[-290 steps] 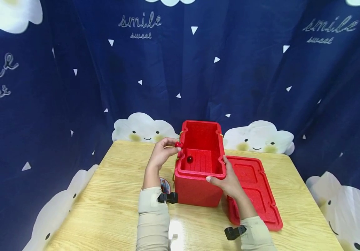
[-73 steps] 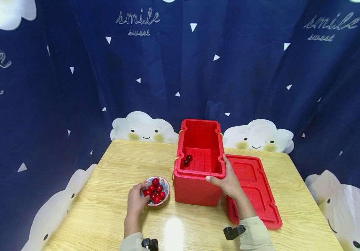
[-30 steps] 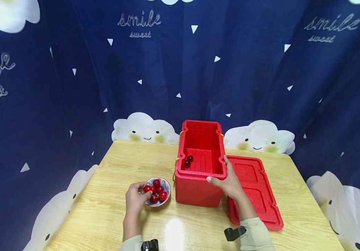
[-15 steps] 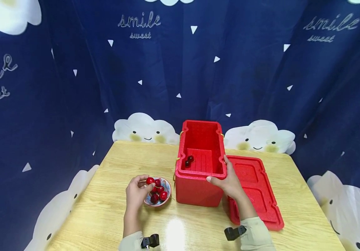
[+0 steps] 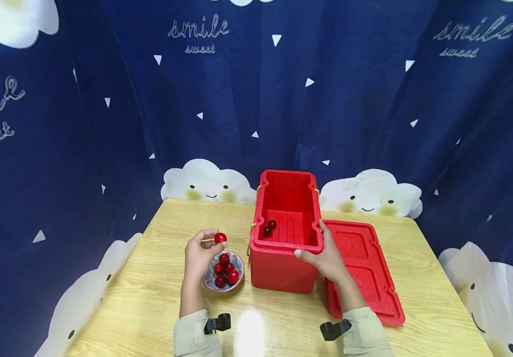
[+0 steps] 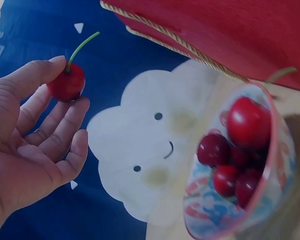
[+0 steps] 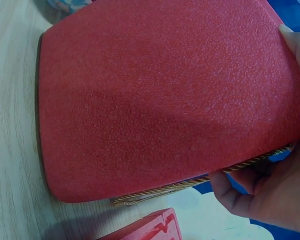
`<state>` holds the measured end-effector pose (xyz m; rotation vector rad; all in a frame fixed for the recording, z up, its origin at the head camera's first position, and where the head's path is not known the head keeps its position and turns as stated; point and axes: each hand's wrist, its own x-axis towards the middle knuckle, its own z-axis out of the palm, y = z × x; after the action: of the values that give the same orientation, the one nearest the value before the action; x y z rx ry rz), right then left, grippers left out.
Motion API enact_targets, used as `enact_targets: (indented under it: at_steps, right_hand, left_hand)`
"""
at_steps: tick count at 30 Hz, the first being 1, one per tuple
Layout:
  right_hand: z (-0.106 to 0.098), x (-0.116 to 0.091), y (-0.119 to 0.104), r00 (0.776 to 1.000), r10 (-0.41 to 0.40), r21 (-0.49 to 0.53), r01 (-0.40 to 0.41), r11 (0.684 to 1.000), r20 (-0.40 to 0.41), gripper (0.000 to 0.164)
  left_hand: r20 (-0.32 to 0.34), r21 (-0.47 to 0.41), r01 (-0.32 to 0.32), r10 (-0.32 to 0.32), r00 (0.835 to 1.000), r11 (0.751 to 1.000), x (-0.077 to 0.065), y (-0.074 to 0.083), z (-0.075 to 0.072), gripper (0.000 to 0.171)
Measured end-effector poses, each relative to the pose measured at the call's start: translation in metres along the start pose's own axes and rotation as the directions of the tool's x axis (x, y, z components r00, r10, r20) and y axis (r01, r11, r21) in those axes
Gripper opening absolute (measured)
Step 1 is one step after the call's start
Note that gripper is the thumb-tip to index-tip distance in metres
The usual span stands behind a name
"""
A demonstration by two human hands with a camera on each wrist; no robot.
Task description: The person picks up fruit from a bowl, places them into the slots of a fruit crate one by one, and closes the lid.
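My left hand (image 5: 199, 257) pinches a red cherry (image 5: 221, 238) between thumb and fingers, raised above the bowl. In the left wrist view the cherry (image 6: 67, 84) shows a green stem pointing up. Below it stands a patterned bowl (image 5: 209, 285) holding several cherries (image 5: 220, 281). My right hand (image 5: 328, 255) grips the near right corner of a deep red foam box (image 5: 283, 270), thumb on the front rim and fingers along the right side. Two dark cherries (image 5: 268, 231) lie on the box floor, near its left wall.
The red lid (image 5: 363, 270) lies flat on the wooden table (image 5: 149, 297), right of the box. Gold cords (image 7: 165, 189) run along the box's sides. A blue curtain (image 5: 221, 99) with clouds hangs behind the table.
Over the last second my left hand has lifted a cherry up out of the bowl. Earlier, one cherry lay in the box; now two do. My right hand keeps its grip.
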<state>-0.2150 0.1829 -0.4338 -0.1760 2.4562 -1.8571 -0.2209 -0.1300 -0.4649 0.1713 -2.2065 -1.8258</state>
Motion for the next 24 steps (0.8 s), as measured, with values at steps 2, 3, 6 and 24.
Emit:
enact_targets:
  at_steps: [2,3,6,24]
  right_hand:
    - [0.000,0.000,0.000,1.000,-0.002,-0.001,0.002,1.000,0.001,0.103]
    - [0.000,0.000,0.000,1.000,0.000,-0.002,0.000,1.000,0.002,0.104]
    - [0.000,0.001,0.000,1.000,0.001,-0.001,-0.001,1.000,0.005,0.104]
    - [0.001,0.001,-0.002,1.000,0.018,-0.030,-0.018,0.999,-0.009,0.104]
  left_hand:
    - [0.011,-0.003,-0.015,0.015,1.000,1.000,0.004,0.005,0.002,0.034]
    - [0.016,-0.009,-0.018,0.019,1.000,1.000,0.006,0.007,0.003,0.034]
    - [0.038,-0.017,-0.026,0.027,0.999,1.000,0.011,0.015,0.006,0.034]
    - [0.130,-0.053,-0.058,0.064,0.989,0.997,0.039,0.039,0.021,0.036]
